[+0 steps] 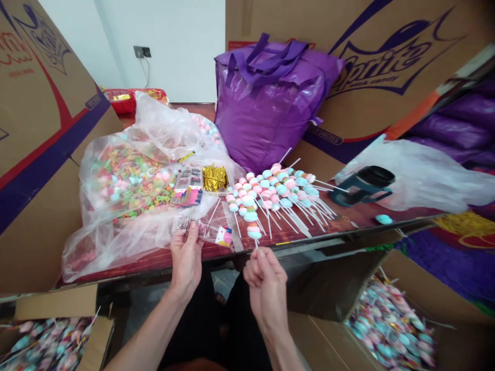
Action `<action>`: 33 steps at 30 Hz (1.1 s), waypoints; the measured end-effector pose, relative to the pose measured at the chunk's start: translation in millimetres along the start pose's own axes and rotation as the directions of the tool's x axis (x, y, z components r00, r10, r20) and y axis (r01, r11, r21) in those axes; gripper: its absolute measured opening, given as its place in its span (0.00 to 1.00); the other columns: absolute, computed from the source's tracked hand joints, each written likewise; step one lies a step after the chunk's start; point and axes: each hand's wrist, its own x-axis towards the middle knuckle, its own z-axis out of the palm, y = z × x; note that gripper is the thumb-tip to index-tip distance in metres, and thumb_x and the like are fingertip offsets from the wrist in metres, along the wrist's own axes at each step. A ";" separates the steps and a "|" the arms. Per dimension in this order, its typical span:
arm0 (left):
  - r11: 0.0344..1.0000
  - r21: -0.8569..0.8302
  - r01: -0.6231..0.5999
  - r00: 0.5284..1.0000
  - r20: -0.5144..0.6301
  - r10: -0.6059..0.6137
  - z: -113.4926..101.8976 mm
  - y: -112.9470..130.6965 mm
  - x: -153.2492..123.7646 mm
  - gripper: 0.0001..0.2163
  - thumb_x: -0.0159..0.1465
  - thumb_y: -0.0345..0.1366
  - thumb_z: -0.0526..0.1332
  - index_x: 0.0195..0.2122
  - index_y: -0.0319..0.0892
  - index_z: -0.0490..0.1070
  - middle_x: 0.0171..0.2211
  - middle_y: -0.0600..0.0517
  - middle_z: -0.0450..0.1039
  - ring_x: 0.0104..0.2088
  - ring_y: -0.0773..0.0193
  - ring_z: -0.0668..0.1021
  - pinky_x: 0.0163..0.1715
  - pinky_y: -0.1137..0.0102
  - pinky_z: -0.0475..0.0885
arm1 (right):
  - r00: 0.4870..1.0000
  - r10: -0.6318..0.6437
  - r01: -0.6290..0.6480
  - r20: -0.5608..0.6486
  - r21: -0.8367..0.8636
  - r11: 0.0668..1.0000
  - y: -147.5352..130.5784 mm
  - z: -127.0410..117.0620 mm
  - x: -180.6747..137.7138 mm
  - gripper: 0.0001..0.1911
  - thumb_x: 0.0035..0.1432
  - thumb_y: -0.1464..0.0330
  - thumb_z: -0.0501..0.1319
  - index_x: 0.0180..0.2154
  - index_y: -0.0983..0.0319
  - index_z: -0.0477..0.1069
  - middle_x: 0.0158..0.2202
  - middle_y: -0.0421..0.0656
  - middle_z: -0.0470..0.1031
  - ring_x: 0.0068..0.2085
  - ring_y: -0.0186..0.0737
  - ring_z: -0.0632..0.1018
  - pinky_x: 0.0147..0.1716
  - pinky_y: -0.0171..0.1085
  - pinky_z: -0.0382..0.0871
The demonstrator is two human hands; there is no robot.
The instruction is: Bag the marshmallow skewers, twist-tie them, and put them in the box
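Observation:
Pinched in my right hand is the white stick of a marshmallow skewer, its pink, blue and orange sweets pointing up and away from me. My left hand grips a clear printed plastic bag between thumb and fingers at the table's front edge. Just beyond lies a pile of marshmallow skewers, sticks toward me and to the right. Gold twist ties sit in a small container beside a stack of printed bags. Loose gummy and marshmallow sweets fill a big clear plastic sheet on the left.
A purple bag stands behind the pile, between large cardboard boxes. A dark mug and a loose blue marshmallow are on the right. Below the table, open cartons hold wrapped skewers on both sides. A red basket sits at the back.

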 end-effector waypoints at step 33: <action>0.967 -0.041 0.251 0.964 -0.081 -0.254 -3.6 10.4 8.0 0.09 0.59 0.36 0.70 0.30 0.39 0.71 0.25 0.55 0.74 0.23 0.72 0.75 0.24 0.76 0.71 | 0.950 -0.310 0.274 0.026 -0.541 0.795 -2.5 -47.3 -21.2 0.21 0.65 0.57 0.59 0.24 0.62 0.71 0.20 0.36 0.58 0.23 0.32 0.60 0.23 0.34 0.53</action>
